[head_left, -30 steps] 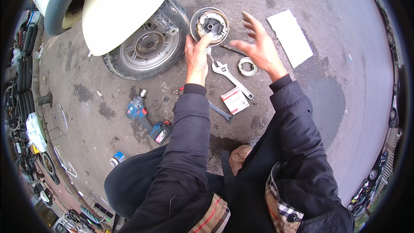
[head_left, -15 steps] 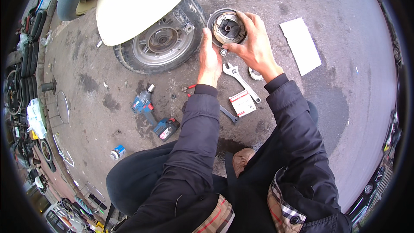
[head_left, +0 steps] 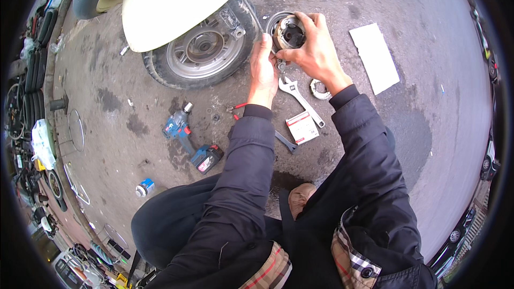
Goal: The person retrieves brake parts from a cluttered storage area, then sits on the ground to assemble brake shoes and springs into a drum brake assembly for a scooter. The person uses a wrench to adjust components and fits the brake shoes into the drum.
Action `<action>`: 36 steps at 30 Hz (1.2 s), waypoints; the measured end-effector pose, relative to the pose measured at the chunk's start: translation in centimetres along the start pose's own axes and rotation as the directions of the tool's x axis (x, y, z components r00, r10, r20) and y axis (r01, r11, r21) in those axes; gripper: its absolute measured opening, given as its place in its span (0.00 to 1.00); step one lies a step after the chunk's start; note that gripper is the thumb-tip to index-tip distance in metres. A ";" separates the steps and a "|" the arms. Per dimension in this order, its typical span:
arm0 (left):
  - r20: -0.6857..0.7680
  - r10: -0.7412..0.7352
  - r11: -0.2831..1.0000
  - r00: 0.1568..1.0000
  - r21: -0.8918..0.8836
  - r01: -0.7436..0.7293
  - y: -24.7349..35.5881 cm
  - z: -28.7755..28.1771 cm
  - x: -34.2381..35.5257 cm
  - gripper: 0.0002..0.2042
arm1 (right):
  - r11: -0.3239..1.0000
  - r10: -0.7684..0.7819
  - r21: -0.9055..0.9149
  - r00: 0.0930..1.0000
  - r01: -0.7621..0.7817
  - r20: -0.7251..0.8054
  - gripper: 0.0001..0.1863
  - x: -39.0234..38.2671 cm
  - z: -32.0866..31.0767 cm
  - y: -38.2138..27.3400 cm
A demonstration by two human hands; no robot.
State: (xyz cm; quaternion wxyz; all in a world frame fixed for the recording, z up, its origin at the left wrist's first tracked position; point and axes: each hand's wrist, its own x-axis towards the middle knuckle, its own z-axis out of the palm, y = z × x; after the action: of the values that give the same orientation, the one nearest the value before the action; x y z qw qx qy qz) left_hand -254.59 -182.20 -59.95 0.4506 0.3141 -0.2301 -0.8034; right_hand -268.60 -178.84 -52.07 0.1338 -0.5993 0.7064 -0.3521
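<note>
A round brake backing plate (head_left: 271,24) is held up between my hands, tilted, its left rim showing. My left hand (head_left: 263,75) supports it from the left, thumb up along the edge and the other fingers mostly hidden beneath. Over the plate's face, my right hand (head_left: 320,51) spans the curved brake shoes (head_left: 281,33), index finger at the top and thumb at the bottom. Whether the shoes are seated on the plate or lifted off it, I cannot tell. Just below lies an adjustable wrench (head_left: 302,103), and beside it another brake shoe (head_left: 320,90) rests on the ground.
A wheel with tyre (head_left: 202,48) sits under a cream fender (head_left: 176,5). Around my knees are a blue cordless impact wrench (head_left: 188,138), red-handled pliers (head_left: 235,110), a small red-and-white box (head_left: 302,128) and a blue can (head_left: 145,187). White cardboard (head_left: 375,59) lies to the right.
The brake plate has tilted and shifted slightly right. My right fingers have closed in from its rim toward the shoes. My left hand has moved only slightly.
</note>
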 end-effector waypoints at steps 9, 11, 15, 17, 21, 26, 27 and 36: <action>-0.035 0.110 0.992 0.993 0.065 -0.108 -0.5 0.7 -0.2 0.19 | 0.997 0.031 0.069 0.999 -0.033 0.028 0.54 -0.3 -0.3 0.5; -0.008 0.083 0.994 0.997 0.075 -0.082 -0.4 0.1 -0.1 0.19 | 0.996 0.034 0.076 0.999 -0.036 0.030 0.54 -0.5 -0.3 0.3; 0.005 0.075 0.995 0.997 0.061 -0.075 -1.0 -0.6 0.0 0.20 | 0.993 0.053 0.103 0.998 -0.056 0.034 0.56 -0.8 -0.1 0.1; -0.002 0.076 0.995 0.997 0.068 -0.075 -1.2 -0.9 0.3 0.21 | 0.991 0.067 0.112 0.997 -0.070 0.032 0.53 -0.9 -0.3 0.0; -0.084 0.070 0.997 0.994 0.025 -0.068 -0.3 -1.8 1.0 0.24 | 0.939 0.171 0.297 0.985 -0.173 0.032 0.31 -0.5 -1.8 0.3; -0.065 0.075 0.997 0.995 0.014 -0.074 0.5 -2.0 0.7 0.20 | 0.934 0.255 0.232 0.962 -0.271 0.099 0.53 -1.5 -3.6 1.1; -0.058 0.057 0.998 0.997 0.003 -0.057 0.3 -1.7 0.7 0.20 | 0.935 0.253 0.229 0.962 -0.270 0.103 0.56 -1.8 -3.2 1.2; -0.033 0.028 0.999 0.999 0.047 -0.026 -0.2 -1.8 1.0 0.26 | 0.552 0.511 0.673 0.838 -0.492 0.192 0.34 -1.0 0.6 4.7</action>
State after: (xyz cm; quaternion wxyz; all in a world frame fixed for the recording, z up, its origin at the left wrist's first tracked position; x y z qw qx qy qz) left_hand -253.82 -183.12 -61.67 0.4577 0.3350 -0.2453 -0.7862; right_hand -271.46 -177.92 -55.82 0.4354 -0.2716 0.6616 -0.5468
